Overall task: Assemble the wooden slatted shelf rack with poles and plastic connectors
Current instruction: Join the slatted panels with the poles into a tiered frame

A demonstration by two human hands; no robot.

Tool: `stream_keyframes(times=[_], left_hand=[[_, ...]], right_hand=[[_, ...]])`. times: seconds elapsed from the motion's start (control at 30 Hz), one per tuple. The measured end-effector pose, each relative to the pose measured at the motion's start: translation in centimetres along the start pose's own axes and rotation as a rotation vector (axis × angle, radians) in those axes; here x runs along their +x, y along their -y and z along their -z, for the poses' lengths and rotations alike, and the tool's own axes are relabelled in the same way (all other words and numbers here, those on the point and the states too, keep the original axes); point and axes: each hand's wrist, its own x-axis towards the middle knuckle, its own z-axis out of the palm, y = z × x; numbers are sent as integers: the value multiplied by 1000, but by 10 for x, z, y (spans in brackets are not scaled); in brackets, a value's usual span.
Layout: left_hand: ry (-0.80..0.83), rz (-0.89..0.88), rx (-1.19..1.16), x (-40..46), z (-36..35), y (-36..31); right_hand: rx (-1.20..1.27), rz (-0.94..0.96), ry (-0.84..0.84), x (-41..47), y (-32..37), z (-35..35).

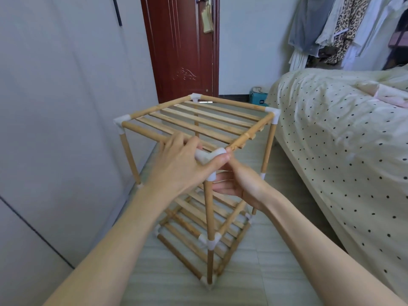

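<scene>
- Rack (199, 129) upright on floor beside bed (331, 133); could rock or tip under uneven downward force.
- Left hand (183, 164) clasping near corner connector (208, 156); crooked seating possible.
- Right hand (238, 184) curled round pole (208, 213) below; could slip.

The tall wooden slatted rack (209, 164) fills the tiled floor strip (276, 272), hemmed between the white wall panel (55, 129) and the dotted cream bed (342, 140), with bare floor nearest the camera.

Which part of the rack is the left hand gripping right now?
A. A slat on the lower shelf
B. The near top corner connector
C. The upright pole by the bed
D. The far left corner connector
B: the left hand wraps over the near top corner connector, above the near upright pole.
</scene>
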Motion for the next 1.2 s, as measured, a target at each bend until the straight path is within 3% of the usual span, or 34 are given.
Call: stream_keyframes(times=[0.1,0.27,0.47,1.2], left_hand=[[12,-93,-37,-2,1,14],[5,-75,-209,-5,12,46],[-44,-49,-401,-10,30,69],[59,-58,-458,-23,25,82]], right_hand=[[44,-15,19,0,0,-5],[119,9,127,-1,-4,-32],[-160,246,149,2,-15,-72],[-207,315,127,7,-23,-84]])
